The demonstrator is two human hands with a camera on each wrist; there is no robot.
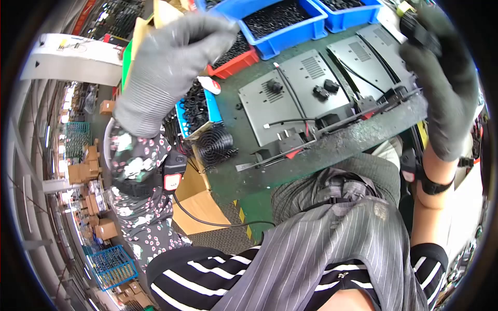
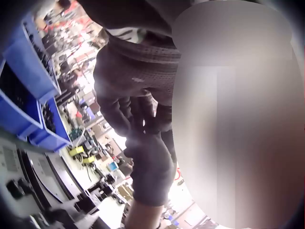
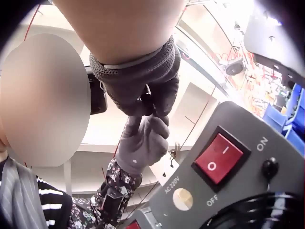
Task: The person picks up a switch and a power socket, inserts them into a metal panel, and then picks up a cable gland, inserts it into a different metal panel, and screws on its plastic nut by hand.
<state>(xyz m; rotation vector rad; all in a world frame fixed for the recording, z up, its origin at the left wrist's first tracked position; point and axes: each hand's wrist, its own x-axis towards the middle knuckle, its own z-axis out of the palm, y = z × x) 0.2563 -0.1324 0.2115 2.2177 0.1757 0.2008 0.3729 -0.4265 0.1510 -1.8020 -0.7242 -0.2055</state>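
Head view: black part slants lengthwise down-right.

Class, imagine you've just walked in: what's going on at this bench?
A gloved person's right hand holds up a small black part. The left hand is raised too; whether it holds anything is unclear. Grey panels lie on the bench, some with black pieces on them. Beyond stand blue bins holding small dark bits.

Grey-gloved hands, black floral sleeve, grey pinstriped apron; grey panels on the dark-green tabletop, blue bins toward its far edge.
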